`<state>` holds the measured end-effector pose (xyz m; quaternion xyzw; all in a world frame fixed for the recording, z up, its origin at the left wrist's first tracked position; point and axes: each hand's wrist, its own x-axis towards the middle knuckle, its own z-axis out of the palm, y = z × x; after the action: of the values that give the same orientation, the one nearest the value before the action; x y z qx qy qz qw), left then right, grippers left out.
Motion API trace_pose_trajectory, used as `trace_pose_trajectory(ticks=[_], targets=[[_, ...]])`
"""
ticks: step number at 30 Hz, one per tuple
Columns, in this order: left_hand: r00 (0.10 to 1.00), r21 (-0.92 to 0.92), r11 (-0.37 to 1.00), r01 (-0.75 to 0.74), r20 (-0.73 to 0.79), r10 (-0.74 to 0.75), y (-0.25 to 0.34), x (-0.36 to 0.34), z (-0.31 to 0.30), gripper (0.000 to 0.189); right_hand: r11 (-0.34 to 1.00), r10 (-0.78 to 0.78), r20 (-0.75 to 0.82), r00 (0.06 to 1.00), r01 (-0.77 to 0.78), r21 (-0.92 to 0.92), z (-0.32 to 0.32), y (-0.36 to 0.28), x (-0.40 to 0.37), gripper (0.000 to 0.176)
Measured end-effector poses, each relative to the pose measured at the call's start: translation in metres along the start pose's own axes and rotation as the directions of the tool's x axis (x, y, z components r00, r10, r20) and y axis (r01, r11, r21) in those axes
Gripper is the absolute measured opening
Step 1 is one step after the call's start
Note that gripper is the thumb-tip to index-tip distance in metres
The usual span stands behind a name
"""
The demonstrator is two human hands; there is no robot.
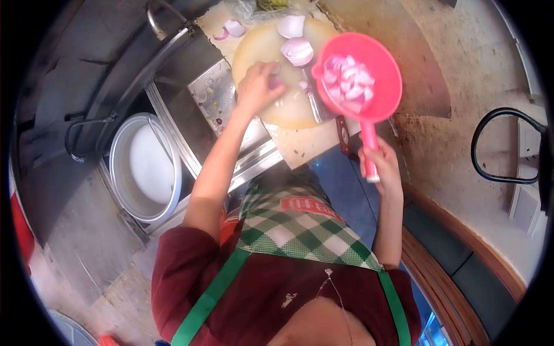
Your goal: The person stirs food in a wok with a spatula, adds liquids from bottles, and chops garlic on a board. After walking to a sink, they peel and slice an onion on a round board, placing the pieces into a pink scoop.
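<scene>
My right hand (381, 164) is wrapped round the handle of a pink plastic dipper (388, 69), which is raised beside the cutting board's right edge. Cut red onion pieces (349, 83) lie inside it. Over the round cutting board (254, 52), my left hand (258, 89) is slightly blurred, thumb and fingers closed about a purple onion piece (274, 82). A halved red onion (298, 52) and another onion chunk (290, 26) rest at the board's far side. Between my hands lies a cleaver, its blade (314, 104) on the board and its brown handle (343, 135) toward me.
Left of the board is a steel sink (173, 86) with onion scraps in it. A round white bucket (144, 167) stands farther left, near a faucet (92, 121). Onion peel (234, 27) and a plastic bag (259, 8) lie behind the board.
</scene>
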<state>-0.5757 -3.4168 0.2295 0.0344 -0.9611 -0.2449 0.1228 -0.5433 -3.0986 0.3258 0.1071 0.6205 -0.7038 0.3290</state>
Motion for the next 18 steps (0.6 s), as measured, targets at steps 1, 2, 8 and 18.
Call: trace_pose_trajectory(ticks=[1,2,8,18], targets=[[0.997,0.027,0.999,0.025,0.066,-0.027,0.007,-0.007,-0.001,0.034,0.999,-0.026,-0.006,1.0,0.026,-0.02,0.001,-0.001,0.012,0.034],[0.993,-0.075,0.992,0.103,0.059,-0.099,0.004,-0.013,0.003,0.035,0.998,-0.059,-0.008,0.998,0.059,-0.039,0.002,-0.002,0.021,0.034],[0.901,-0.891,0.312,0.331,0.199,-0.387,-0.019,-0.035,-0.003,0.032,0.988,0.076,0.023,0.997,-0.072,-0.138,-0.001,0.001,-0.015,0.035],[0.97,-0.986,0.122,0.117,0.088,-0.225,0.003,-0.029,-0.077,0.053,0.995,0.087,0.178,0.98,-0.093,0.027,0.012,-0.008,-0.007,0.035]])
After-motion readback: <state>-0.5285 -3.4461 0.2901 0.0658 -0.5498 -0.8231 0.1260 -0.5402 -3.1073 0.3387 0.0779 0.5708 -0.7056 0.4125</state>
